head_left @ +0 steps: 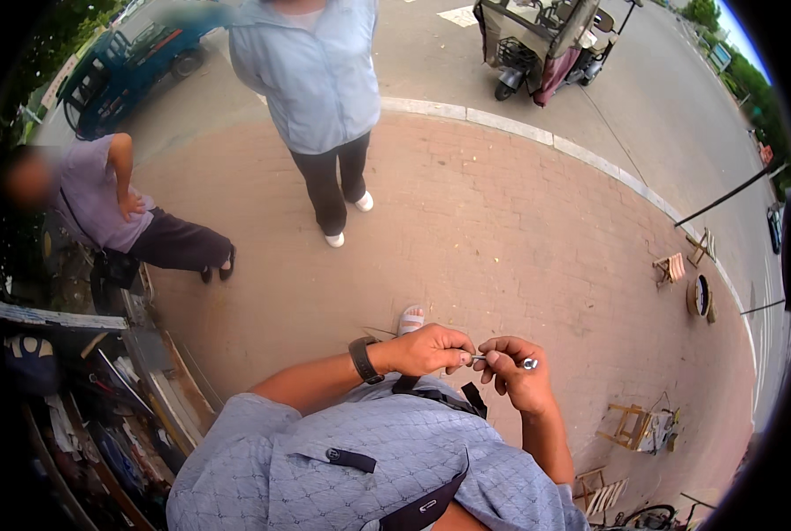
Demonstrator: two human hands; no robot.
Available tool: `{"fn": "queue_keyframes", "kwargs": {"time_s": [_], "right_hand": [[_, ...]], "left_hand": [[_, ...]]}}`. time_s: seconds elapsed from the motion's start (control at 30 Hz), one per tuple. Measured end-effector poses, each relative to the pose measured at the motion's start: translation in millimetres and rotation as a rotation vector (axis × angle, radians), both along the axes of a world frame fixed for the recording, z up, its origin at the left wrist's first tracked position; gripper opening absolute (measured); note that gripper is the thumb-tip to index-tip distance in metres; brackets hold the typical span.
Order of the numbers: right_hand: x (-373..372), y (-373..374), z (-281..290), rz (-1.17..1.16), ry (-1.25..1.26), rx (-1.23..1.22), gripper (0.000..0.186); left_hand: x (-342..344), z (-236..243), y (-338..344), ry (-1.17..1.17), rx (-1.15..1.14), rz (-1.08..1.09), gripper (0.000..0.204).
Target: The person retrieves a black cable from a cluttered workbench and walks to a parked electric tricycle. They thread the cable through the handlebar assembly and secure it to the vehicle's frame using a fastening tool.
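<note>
Slim metal piece point(529, 364) lay left-to-right; right fingers point(504, 364) clamped around it; left fingers point(453, 340) pinched together at its left end.

this is an outdoor roadside pavement: reddish brick paving point(519, 230) underfoot, edged by a pale kerb point(510, 127), with a grey road point(652, 97) beyond it. a covered three-wheeler point(546, 44) and a blue truck-like vehicle point(117, 80) stand farther off, and trees point(756, 102) rise at the far right. a folding stool point(670, 268) sits near the kerb, and a stand point(50, 314) crammed with odds and ends fills the lower left.
</note>
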State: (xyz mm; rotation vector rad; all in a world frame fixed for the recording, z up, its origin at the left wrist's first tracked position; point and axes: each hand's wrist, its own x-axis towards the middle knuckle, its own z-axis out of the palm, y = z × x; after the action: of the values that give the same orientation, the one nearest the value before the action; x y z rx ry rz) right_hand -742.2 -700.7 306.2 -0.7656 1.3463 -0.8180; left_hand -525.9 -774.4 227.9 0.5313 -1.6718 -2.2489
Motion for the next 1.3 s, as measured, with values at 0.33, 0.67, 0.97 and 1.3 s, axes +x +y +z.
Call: {"fn": "queue_keyframes", "kwargs": {"time_s": [0.33,0.67,0.97,1.3], "right_hand": [[-28,-132,3,0.127,0.084,-0.03,0.013],[-53,-216,5,0.605,0.027,-0.161,0.016],[-85,-238,14,0.763,-0.049,-0.163,0.014],[-89,-234,20,0.669,-0.032,-0.097,0.018]], "left_hand": [[-24,13,-94,-0.043,0.026,0.183,0.023],[-47,16,-92,-0.085,-0.004,0.553,0.023],[-91,22,-74,-0.129,-0.094,0.76,0.023],[-87,31,-85,-0.136,-0.096,0.71,0.023]]}}
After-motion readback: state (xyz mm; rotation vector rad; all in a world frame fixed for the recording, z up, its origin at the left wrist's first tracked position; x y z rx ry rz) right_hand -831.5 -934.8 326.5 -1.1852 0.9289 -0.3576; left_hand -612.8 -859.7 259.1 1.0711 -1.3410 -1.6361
